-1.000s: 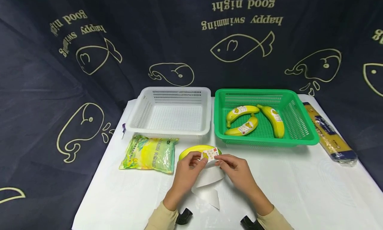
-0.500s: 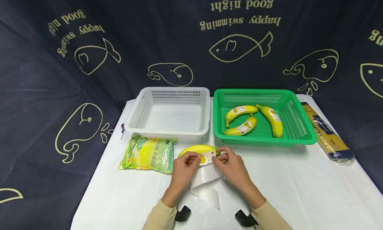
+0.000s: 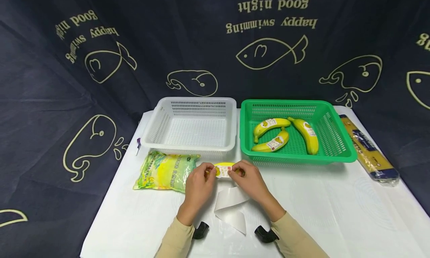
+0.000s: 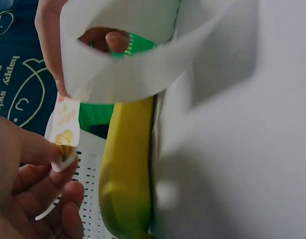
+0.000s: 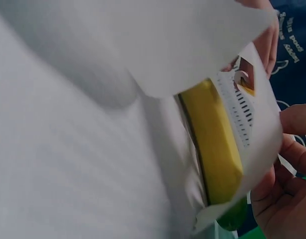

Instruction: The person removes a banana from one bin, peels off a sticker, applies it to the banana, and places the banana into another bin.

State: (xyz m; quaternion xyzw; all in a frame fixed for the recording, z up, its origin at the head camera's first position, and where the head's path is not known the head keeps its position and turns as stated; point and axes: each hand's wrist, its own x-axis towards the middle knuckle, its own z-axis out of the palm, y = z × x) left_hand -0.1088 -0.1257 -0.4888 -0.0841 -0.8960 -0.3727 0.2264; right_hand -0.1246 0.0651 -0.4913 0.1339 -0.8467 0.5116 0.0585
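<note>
A white sticker label (image 3: 223,171) with a banana picture is stretched between my two hands, over a yellow banana (image 4: 128,169) lying on the table. My left hand (image 3: 197,185) pinches the label's left end between thumb and fingers; in the left wrist view that end shows a banana print. At the other end, my right hand (image 3: 250,181) grips the label near its red mark. A curled white backing strip (image 3: 231,200) trails from the right hand down to the table. In the head view, label and hands hide most of the banana.
Behind stand a white basket (image 3: 189,148) and a green basket (image 3: 299,158), the latter holding several labelled bananas (image 3: 310,138). To the left lies a yellow-green plastic packet (image 3: 161,172). Along the right table edge is a long brown and blue package (image 3: 373,153).
Both hands have shifted left and now hold the label lower over the banana, taut and level. The right hand has changed its grip to the label's end; the strip stays below.
</note>
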